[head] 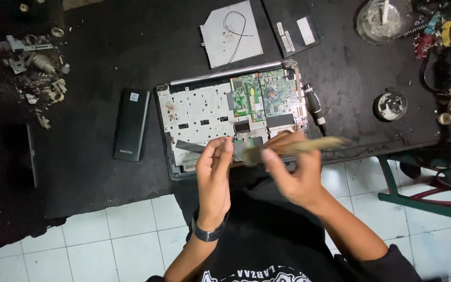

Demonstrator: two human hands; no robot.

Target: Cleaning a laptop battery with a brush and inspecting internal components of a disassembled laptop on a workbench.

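Observation:
My right hand [294, 175] grips a worn wooden-handled brush [298, 148], held level with its bristles pointing left. My left hand [215, 175] holds a small dark part [238, 148] between thumb and fingers; the bristles touch it. Both hands hover over the near edge of an opened laptop base [204, 112], whose green circuit board [264, 93] shows at its right half. A dark band sits on my left wrist.
A black battery pack [130, 124] lies left of the laptop. A screwdriver [315, 107] rests at its right. A grey cover plate [230, 34] with a wire, a dark cover [291, 26], an ashtray [382, 20] and a small round dish [390, 106] sit beyond. Metal scraps [37, 68] lie far left.

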